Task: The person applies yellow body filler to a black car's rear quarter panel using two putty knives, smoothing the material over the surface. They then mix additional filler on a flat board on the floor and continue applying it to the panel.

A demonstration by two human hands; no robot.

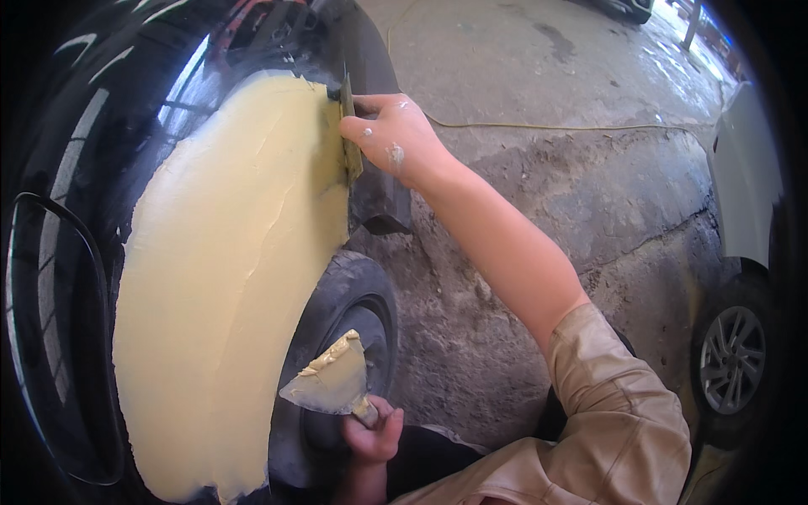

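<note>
A broad coat of pale yellow filler (210,278) covers the black car panel (93,151) above the wheel (353,286). My right hand (391,139) reaches up and grips a flat, thin spreader (349,135), seen nearly edge-on at the upper right border of the filler. Whitish smears mark the back of that hand. Lower down, in front of the tyre, my left hand (374,433) is closed round the short handle of a wide putty knife (330,383). Its blade tilts up with a ridge of yellow filler along the edge, apart from the panel.
A dark trim piece (387,210) juts out just below my right hand. A thin yellowish cord (539,127) runs across the rough concrete floor (505,67). On the right stands a light-coloured car (745,177) with a spoked wheel (730,358); another vehicle's edge (631,8) shows at the top.
</note>
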